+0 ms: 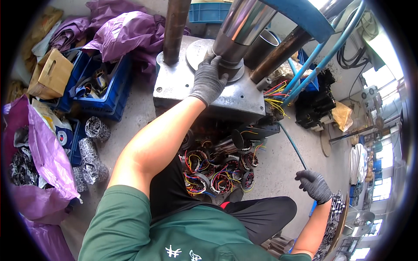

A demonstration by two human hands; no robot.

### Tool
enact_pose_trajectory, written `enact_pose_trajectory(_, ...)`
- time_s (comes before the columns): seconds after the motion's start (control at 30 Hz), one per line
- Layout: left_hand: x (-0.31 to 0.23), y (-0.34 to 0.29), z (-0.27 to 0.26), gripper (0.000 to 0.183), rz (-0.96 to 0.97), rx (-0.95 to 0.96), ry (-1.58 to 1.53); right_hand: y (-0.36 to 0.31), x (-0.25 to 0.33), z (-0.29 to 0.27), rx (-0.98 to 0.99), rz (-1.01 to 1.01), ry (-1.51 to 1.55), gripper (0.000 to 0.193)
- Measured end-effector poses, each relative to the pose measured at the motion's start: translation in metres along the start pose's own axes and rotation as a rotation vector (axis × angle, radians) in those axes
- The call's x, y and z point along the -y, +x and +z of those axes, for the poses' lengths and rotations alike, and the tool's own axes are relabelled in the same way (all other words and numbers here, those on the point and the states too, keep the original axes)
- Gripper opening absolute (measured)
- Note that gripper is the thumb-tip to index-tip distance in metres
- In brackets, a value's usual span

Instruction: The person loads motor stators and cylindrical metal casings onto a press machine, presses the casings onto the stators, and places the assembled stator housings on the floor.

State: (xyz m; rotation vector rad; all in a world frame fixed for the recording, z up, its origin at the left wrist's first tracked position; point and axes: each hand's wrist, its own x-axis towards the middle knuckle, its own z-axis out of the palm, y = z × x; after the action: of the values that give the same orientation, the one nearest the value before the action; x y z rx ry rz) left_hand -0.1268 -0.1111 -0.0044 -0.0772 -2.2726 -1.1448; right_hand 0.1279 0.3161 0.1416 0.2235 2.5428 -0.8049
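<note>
Start near, with the gloved right hand (314,186) at the low end of the blue rod (295,147), fingers narrow and curled; cannot tell a firm grip from a light touch. Judging by the layout, treat the rod as a lever: best worked slowly, in small strokes, with eyes on the far hand.

Farther out, find the left hand (209,80), also gloved, fingers moderately wide, thumb apart, apparently touching the low side of the dark collar (230,51). Locate that collar directly below the polished cylinder (250,19), above the round plate (198,52) on the press bed (172,89), between 2 pillars (175,32). Steady from the side only, with no fingertip under the lower edge, a likely pinch point. Check for square seating up close; cannot judge true uprightness through the lens bend.

For room, begin with the right knee (281,209), bent out near the right hand. Allow for the stacked metal shafts (336,206) beside the right forearm. Avoid kicking the wound rings (220,190) in front of the bed. Use the strip of grey floor (270,167) between rings and rod. Mind the bed's front edge under the left wrist, and the coloured wires (275,104) at its right, easy to snag. Farther right, go around 2 blue tubes (311,71). Leftward, expect tighter room: patterned rolls (93,161), then blue crates (104,103).
</note>
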Motion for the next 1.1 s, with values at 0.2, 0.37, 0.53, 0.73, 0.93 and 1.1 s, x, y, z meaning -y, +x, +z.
enact_pose_trajectory(0.2, -0.003, 0.001, -0.003, 0.066, -0.008, 0.01, 0.013, -0.001, -0.007, -0.001, -0.032, -0.023, 0.0, 0.03)
enact_pose_trajectory(0.37, -0.001, 0.0, -0.001, 0.066, -0.04, 0.012, 0.004, -0.004, 0.0, 0.003, -0.183, -0.048, 0.202, 0.029)
enact_pose_trajectory(0.53, 0.001, 0.0, 0.001, 0.066, 0.005, -0.013, 0.025, 0.0, 0.006, -0.001, 0.089, 0.092, -0.118, 0.03)
enact_pose_trajectory(0.73, 0.0, 0.002, 0.003, 0.066, -0.003, -0.013, 0.046, -0.001, -0.003, -0.001, -0.094, -0.061, 0.086, 0.03)
enact_pose_trajectory(0.93, 0.0, 0.002, 0.001, 0.066, -0.018, 0.009, 0.019, -0.001, -0.004, -0.001, -0.157, -0.045, 0.173, 0.03)
enact_pose_trajectory(1.1, -0.003, 0.0, -0.004, 0.065, -0.017, 0.018, 0.015, 0.0, -0.01, 0.001, -0.225, -0.095, 0.151, 0.029)
